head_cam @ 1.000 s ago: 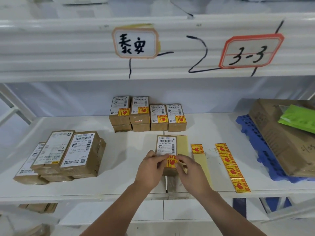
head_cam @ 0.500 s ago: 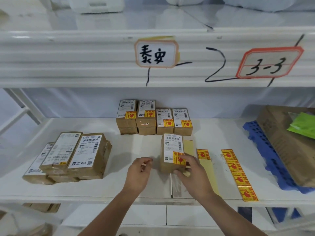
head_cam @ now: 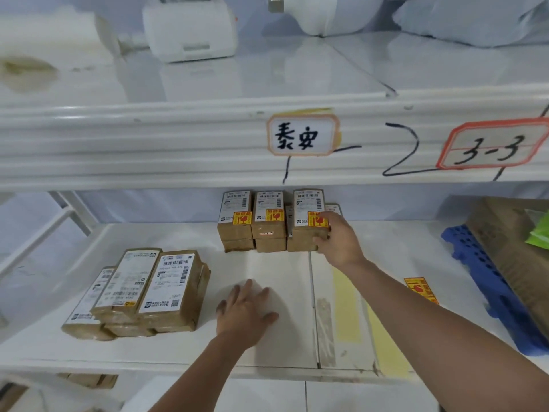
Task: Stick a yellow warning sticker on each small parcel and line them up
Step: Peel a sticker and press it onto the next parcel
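Observation:
My right hand [head_cam: 337, 243] grips a small brown parcel [head_cam: 306, 224] with a white label and a yellow warning sticker, holding it on top of the row of stickered parcels [head_cam: 252, 221] at the back of the shelf. My left hand [head_cam: 245, 312] lies flat and spread on the white shelf [head_cam: 273, 278], holding nothing. A pile of parcels without stickers [head_cam: 142, 292] sits to its left. A strip of yellow stickers [head_cam: 420, 289] shows beyond my right forearm, partly hidden, beside bare yellow backing strips [head_cam: 346, 307].
A blue plastic pallet [head_cam: 487, 289] with a large brown box [head_cam: 517, 251] fills the right end of the shelf. The upper shelf edge carries two handwritten tags [head_cam: 303, 135]. White appliances [head_cam: 190, 25] stand on the upper shelf.
My right hand carried the freshly stickered parcel from the shelf front back onto the row. My left hand let go and came down flat on the shelf. The camera tilted upward.

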